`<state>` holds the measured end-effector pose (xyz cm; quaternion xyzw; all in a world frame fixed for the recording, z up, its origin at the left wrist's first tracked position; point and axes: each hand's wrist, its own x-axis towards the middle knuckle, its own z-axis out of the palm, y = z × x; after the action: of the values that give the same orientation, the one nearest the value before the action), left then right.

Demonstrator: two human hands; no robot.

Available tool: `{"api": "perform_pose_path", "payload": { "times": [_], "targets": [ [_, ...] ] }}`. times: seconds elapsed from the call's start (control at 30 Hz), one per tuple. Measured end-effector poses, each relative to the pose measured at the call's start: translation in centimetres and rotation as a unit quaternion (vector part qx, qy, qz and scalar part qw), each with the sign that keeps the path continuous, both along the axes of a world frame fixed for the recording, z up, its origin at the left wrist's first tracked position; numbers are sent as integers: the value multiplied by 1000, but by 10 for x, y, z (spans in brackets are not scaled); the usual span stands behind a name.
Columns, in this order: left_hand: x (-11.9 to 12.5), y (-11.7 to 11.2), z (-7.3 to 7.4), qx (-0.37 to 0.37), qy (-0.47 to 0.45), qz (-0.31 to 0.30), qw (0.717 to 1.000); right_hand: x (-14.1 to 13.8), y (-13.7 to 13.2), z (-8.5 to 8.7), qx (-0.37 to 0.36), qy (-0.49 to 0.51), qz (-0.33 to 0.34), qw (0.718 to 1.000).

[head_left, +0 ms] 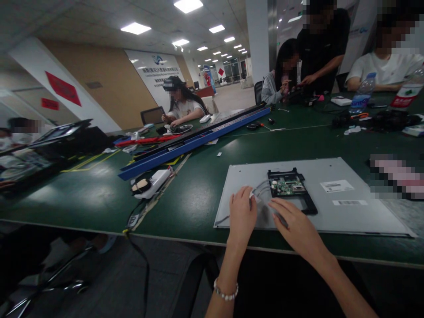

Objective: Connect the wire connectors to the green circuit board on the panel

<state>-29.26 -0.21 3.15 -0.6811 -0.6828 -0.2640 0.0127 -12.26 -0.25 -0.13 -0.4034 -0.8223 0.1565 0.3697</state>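
A large flat grey display panel [357, 212] lies on the table in front of me. On it rests a black plastic frame [309, 205] with a green circuit board [286, 186] inside. Grey cables [261, 186] run from the board's left side to my left hand [243, 214], whose fingers are closed around them near a small white piece [252, 194]. My right hand [293, 221] hovers at the frame's lower left, fingers stretched out and thumb apart, with nothing visible in it. Two white labels, one a barcode sticker [349, 203], are on the panel's right part.
A white power strip [155, 183] with a black plug is left of the panel. Long blue rails [198, 141] cross the table behind it. Bottles [363, 95], a blurred pink item [399, 176] and tools [255, 126] lie farther off. Several people sit or stand around the table.
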Motion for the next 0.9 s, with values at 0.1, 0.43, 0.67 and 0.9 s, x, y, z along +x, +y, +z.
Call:
{"api": "perform_pose_path", "payload": {
  "times": [0.1, 0.43, 0.67, 0.9],
  "targets": [
    [-14, 5, 13, 37, -3, 0, 999, 0, 0, -1, 6, -7, -3, 1000],
    [-148, 141, 56, -86, 167, 83, 979, -1, -3, 0, 6, 9, -2, 1000],
    [-170, 198, 46, -165, 238, 106, 951, -5, -6, 3, -7, 7, 1, 1000],
    [-169, 233, 42, -167, 263, 98, 945, -8, -4, 1, -8, -9, 9, 1000]
  ]
}}
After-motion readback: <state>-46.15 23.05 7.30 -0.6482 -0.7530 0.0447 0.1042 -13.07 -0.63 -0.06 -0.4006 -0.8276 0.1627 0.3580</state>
